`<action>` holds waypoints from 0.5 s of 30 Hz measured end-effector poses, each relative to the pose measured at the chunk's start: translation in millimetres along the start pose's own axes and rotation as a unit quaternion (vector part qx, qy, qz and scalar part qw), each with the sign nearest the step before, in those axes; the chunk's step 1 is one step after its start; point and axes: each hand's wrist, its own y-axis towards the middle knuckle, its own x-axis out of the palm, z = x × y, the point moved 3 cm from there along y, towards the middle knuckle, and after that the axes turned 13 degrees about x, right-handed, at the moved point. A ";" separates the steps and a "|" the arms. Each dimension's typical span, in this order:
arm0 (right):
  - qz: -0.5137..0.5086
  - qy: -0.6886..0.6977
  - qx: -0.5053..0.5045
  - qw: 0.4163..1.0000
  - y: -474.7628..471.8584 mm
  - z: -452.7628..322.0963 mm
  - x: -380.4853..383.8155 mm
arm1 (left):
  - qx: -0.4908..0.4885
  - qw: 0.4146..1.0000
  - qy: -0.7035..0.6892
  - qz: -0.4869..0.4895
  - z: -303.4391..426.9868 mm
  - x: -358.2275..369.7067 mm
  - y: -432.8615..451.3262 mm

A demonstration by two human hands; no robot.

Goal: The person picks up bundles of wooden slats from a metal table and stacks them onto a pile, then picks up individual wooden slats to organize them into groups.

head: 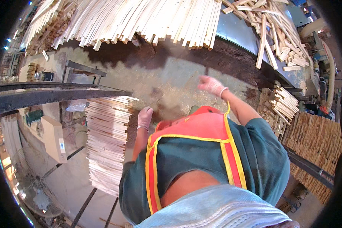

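Observation:
My left hand, in a pale knitted glove, hangs beside a stack of wooden strips on my left, apart from it as far as I can tell. It looks loosely curled, and its inner side is hidden. My right hand, gloved the same way, reaches out ahead over the floor with its fingers partly bent and nothing seen in them. Beyond both hands lies a wide row of light wooden strips, their ends towards me. A red apron with yellow edging covers my front.
Loose wood pieces lie heaped on a metal table at the far right. Dark metal beams cross at left, near a cardboard box and a fan. Stacked wood stands at right.

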 end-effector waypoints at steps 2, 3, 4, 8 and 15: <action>0.022 0.066 0.053 0.996 18.5 34.0 -46.2 | -0.014 1.000 0.018 -0.004 39.1 12.2 25.7; 0.035 0.113 0.052 0.992 32.5 42.1 -64.0 | -0.040 0.998 0.054 -0.015 56.6 16.4 45.9; 0.050 0.163 0.041 0.985 43.5 49.3 -80.8 | -0.045 0.998 0.038 -0.029 73.2 17.3 67.0; 0.089 0.289 0.077 0.950 96.8 56.6 -122.7 | -0.050 0.991 -0.097 0.084 120.5 6.5 179.3; 0.207 0.175 0.182 0.945 192.1 49.8 -198.9 | -0.171 0.745 -0.589 0.261 159.6 -25.5 372.9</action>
